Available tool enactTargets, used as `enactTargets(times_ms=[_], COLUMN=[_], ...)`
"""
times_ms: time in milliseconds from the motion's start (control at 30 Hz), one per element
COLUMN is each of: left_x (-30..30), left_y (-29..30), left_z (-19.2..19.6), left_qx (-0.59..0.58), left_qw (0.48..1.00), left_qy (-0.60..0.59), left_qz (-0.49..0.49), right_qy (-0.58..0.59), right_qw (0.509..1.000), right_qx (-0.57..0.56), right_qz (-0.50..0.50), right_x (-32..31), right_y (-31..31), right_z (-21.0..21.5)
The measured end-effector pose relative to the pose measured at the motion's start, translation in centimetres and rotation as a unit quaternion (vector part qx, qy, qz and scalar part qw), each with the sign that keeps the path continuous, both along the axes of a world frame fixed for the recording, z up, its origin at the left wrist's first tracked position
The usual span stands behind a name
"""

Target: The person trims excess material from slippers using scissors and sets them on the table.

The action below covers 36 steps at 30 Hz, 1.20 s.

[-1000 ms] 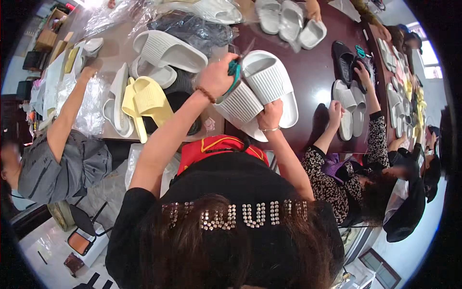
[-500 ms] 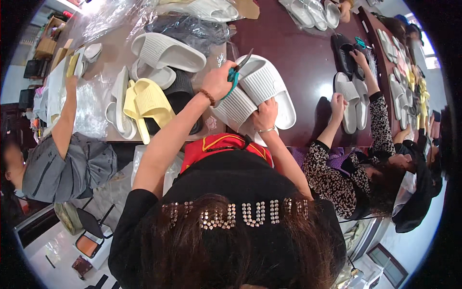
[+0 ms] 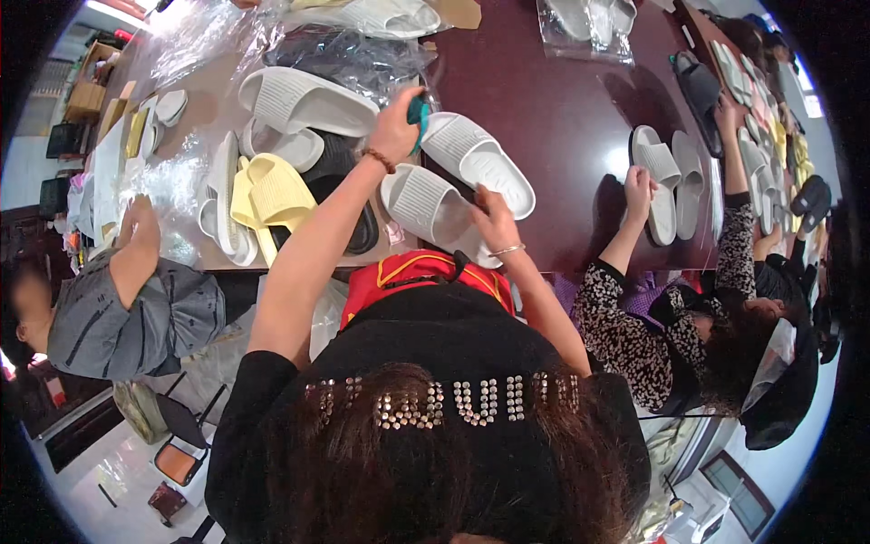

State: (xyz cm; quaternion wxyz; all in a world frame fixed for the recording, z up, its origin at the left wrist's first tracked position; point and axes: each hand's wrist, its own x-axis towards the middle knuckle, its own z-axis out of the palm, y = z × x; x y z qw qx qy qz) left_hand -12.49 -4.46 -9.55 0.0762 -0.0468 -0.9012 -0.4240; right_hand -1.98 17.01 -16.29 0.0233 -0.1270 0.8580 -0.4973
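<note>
Two white slide slippers with ribbed straps lie before me: a near slipper (image 3: 419, 193) and a far slipper (image 3: 462, 145). My left hand (image 3: 396, 127), with a beaded bracelet, is closed round the teal-handled scissors (image 3: 418, 116) beside the far slipper's toe; the blades do not show. At the inner edge of the far slipper, my right hand (image 3: 495, 220) has its fingers curled, seemingly gripping that edge, above the heel of the near slipper. Close to my left forearm lie yellow slippers (image 3: 281, 192) and a black slipper (image 3: 364, 231).
More white slippers (image 3: 304, 102) and clear plastic wrapping (image 3: 204, 45) cover the left side. A bagged pair (image 3: 594, 23) lies far off on the dark red table (image 3: 535, 82). On the right, a co-worker's hand (image 3: 639, 186) is by a white slipper (image 3: 654, 172); another person sits left.
My left hand has shifted slightly left and the scissors' blades have gone from sight. The two white slippers have moved apart and left. The right co-worker has lifted a black slipper rightward.
</note>
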Motion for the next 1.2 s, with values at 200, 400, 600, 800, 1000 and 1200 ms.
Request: enactTargets(times_ms=[200, 400, 600, 800, 1000, 1200], left_x=[4.6, 12.3, 13.7, 11.6, 9.9, 7.8], left_y=[-2.5, -2.6, -1.6, -1.9, -5.0, -4.8], left_z=[-1.6, -5.4, -6.8, -5.1, -10.9, -10.1], left_qx=[-0.003, 0.116, 0.252, 0.112, 0.262, 0.279], left_qw=[0.995, 0.962, 0.926, 0.952, 0.903, 0.911], left_qy=[-0.054, -0.234, -0.249, -0.258, -0.340, -0.295], left_qz=[0.081, 0.080, 0.135, 0.120, 0.035, 0.066], right_qy=[-0.174, -0.004, -0.030, 0.025, 0.039, 0.029], right_qw=[0.974, 0.987, 0.941, 0.951, 0.944, 0.955], right_qx=[-0.002, 0.141, 0.337, 0.307, 0.322, 0.286], right_qz=[-0.147, -0.080, -0.011, 0.007, 0.056, 0.066], right_x=[-1.3, -7.5, -8.9, -8.8, -9.2, -9.2], right_y=[3.1, 0.3, -2.4, -3.2, -3.5, -3.7], right_z=[-0.3, -1.4, -4.0, -4.4, -4.8, -5.3])
